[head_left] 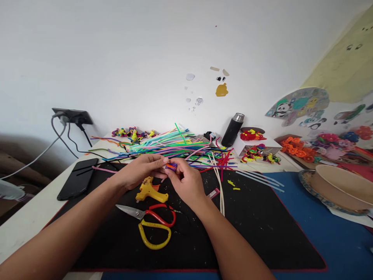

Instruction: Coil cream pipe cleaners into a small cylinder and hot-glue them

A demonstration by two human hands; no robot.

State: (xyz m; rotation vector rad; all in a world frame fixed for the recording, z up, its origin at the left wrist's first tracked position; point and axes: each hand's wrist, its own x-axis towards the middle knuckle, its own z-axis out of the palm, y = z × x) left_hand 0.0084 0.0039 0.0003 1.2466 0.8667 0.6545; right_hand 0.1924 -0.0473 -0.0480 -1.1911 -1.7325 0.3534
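Both of my hands meet over the back part of a black mat (250, 233). My left hand (145, 170) is closed, its fingers pinching one side of a small purple and orange piece (171, 167). From the other side my right hand (188, 181) grips the same piece between thumb and curled fingers. Fingers cover most of it, so its full shape is hidden. Below my hands lies a yellow glue gun (151, 191). Nearer to me are scissors (145, 214) with one red and one yellow handle, blades apart. A heap of coloured pipe cleaners (163, 144) spreads behind my hands.
A black phone (78, 181) lies at the left. Pale sticks (218, 182) and clear glue sticks (262, 179) rest on the right. A dark flask (232, 130) stands by a white box (262, 144). Bowls (344, 186) sit far right; a power strip (72, 116) hangs left.
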